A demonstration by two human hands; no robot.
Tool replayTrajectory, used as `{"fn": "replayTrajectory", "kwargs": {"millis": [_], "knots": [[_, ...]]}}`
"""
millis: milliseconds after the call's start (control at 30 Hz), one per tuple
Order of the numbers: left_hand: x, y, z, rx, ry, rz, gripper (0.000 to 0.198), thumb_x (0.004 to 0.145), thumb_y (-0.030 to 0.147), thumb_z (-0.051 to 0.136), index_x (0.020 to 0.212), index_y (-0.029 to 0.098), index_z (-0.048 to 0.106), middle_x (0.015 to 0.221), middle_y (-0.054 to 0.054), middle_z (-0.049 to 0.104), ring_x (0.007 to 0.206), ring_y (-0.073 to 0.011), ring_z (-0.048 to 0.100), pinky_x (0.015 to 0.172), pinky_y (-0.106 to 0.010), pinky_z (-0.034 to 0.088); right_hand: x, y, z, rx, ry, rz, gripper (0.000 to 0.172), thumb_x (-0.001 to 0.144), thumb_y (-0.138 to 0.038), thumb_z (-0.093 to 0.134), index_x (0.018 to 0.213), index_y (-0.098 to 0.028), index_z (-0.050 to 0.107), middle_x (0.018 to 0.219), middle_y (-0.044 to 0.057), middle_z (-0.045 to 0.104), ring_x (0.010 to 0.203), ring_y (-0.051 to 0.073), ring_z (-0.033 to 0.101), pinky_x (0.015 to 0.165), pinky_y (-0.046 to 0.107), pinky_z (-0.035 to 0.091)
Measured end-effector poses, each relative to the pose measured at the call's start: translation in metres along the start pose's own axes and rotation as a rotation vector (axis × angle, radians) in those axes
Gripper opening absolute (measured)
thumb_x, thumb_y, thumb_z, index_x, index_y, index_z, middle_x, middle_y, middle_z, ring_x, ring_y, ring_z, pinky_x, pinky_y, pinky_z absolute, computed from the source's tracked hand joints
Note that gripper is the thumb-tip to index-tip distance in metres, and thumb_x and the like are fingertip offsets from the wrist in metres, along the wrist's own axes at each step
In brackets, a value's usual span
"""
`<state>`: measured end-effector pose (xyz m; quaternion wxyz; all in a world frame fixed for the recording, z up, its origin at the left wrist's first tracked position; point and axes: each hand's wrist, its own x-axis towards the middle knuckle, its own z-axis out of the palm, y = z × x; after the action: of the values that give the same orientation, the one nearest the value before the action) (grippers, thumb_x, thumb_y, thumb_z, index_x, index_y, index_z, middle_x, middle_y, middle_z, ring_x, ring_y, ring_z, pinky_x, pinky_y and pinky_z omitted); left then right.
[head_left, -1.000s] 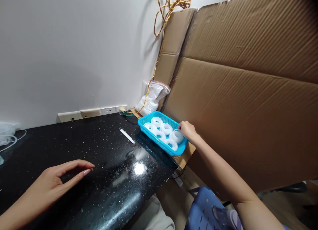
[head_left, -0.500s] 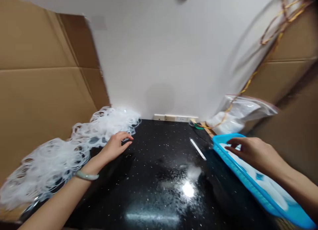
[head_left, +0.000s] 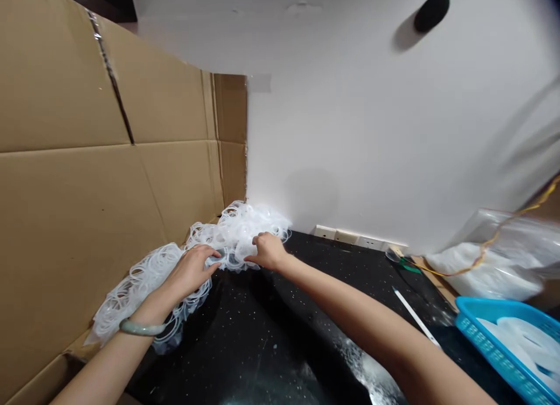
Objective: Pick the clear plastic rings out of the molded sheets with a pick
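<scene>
A heap of thin, translucent white plastic rings (head_left: 142, 285) lies along the left side of the black worktop (head_left: 245, 323). My left hand (head_left: 188, 271), with a pale green bangle (head_left: 142, 328) on its wrist, rests over the middle of the heap, thumb and fingers apart. Beside it my right hand (head_left: 269, 251) reaches across to the back part of the heap. Its thumb and curled fingers are spread, at the edge of the rings, and I see nothing held between them. Some rings are hidden under both hands.
Cardboard (head_left: 170, 177) walls the left side, and a white wall (head_left: 371, 131) with a socket strip (head_left: 345, 237) stands behind. To the right are a white pen-like stick (head_left: 415, 316), a blue basket (head_left: 499, 341) holding flat white pieces, a clear plastic bag (head_left: 485, 271) and a yellow-brown cord (head_left: 483, 250).
The view has turned left. My right hand has left the blue basket and come across to the ring heap. My left hand is now over the rings.
</scene>
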<state>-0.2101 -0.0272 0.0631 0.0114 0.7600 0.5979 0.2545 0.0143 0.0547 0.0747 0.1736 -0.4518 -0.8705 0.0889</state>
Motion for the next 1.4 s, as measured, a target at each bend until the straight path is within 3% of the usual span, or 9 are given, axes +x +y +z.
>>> {"fn": "replayTrajectory", "kwargs": {"millis": [100,200,400,600,733,833,967,1100,1400], "knots": [[-0.006,-0.012,-0.005,-0.017,-0.020,0.006,0.029,0.084,0.041,0.055,0.095,0.020,0.071,0.104,-0.011,0.071,0.101,-0.0308,0.063,0.091,-0.043,0.047,0.025,-0.002,0.016,0.125,0.028,0.114,0.009,0.078,-0.016,0.066,0.083,-0.011,0.072,0.096,0.016,0.072,0.096,0.026,0.067,0.082,0.032,0.049],[-0.007,-0.018,-0.009,-0.049,-0.011,0.004,0.031,0.084,0.045,0.055,0.094,0.020,0.071,0.104,-0.010,0.071,0.100,-0.0302,0.064,0.089,-0.042,0.048,0.040,0.010,-0.004,0.270,0.063,0.162,0.011,0.084,-0.012,0.058,0.082,-0.011,0.069,0.081,0.010,0.073,0.075,0.016,0.068,0.069,0.024,0.051],[0.018,0.008,-0.007,-0.150,0.128,0.013,0.038,0.085,0.047,0.058,0.110,0.020,0.066,0.113,-0.010,0.068,0.104,-0.0289,0.063,0.093,-0.041,0.048,0.045,0.031,-0.113,0.637,0.325,0.142,0.022,0.094,-0.023,0.049,0.091,-0.008,0.065,0.062,0.001,0.061,0.048,0.006,0.051,0.053,0.019,0.048],[0.076,0.071,-0.003,-0.301,0.361,0.116,0.085,0.073,0.050,0.075,0.143,0.022,0.037,0.144,-0.014,0.043,0.128,-0.0309,0.048,0.106,-0.045,0.040,0.001,0.020,-0.218,0.761,0.451,-0.060,0.016,0.083,-0.021,0.067,0.074,-0.008,0.066,0.048,-0.006,0.045,0.042,0.003,0.036,0.042,0.017,0.032],[0.109,0.127,0.000,-0.498,0.182,0.275,0.090,0.067,0.046,0.081,0.143,0.023,0.037,0.138,-0.015,0.053,0.129,-0.0315,0.049,0.106,-0.048,0.040,-0.038,0.012,-0.259,0.628,0.477,-0.113,0.016,0.077,-0.019,0.073,0.069,-0.008,0.065,0.046,-0.006,0.043,0.045,0.004,0.036,0.046,0.019,0.036],[0.116,0.172,0.002,-0.624,0.066,0.389,0.066,0.074,0.034,0.073,0.134,0.020,0.048,0.130,-0.013,0.061,0.118,-0.0281,0.059,0.102,-0.046,0.045,-0.065,0.017,-0.282,0.559,0.525,-0.091,0.015,0.078,-0.017,0.071,0.068,-0.009,0.064,0.047,-0.005,0.042,0.046,0.004,0.037,0.048,0.021,0.040],[0.115,0.215,-0.005,-0.763,0.099,0.346,0.032,0.075,0.024,0.063,0.105,0.014,0.064,0.104,-0.010,0.072,0.096,-0.0230,0.069,0.090,-0.040,0.053,-0.099,0.040,-0.311,0.512,0.600,-0.032,0.011,0.079,-0.018,0.072,0.077,-0.009,0.065,0.047,-0.006,0.040,0.045,0.005,0.037,0.045,0.021,0.040],[0.113,0.229,-0.030,-0.820,-0.019,0.222,0.018,0.071,0.028,0.068,0.080,0.012,0.067,0.085,-0.010,0.073,0.077,-0.0209,0.071,0.072,-0.033,0.058,-0.130,0.066,-0.334,0.493,0.619,0.031,0.019,0.075,-0.019,0.076,0.087,-0.007,0.066,0.047,-0.005,0.043,0.045,0.006,0.039,0.042,0.021,0.038],[0.100,0.227,-0.073,-0.771,-0.213,0.155,0.033,0.070,0.042,0.077,0.091,0.016,0.073,0.093,-0.011,0.076,0.068,-0.0169,0.070,0.062,-0.028,0.057,-0.178,0.095,-0.344,0.440,0.585,0.133,0.019,0.072,-0.021,0.079,0.075,-0.006,0.068,0.046,-0.001,0.049,0.042,0.006,0.040,0.040,0.024,0.036]]}}
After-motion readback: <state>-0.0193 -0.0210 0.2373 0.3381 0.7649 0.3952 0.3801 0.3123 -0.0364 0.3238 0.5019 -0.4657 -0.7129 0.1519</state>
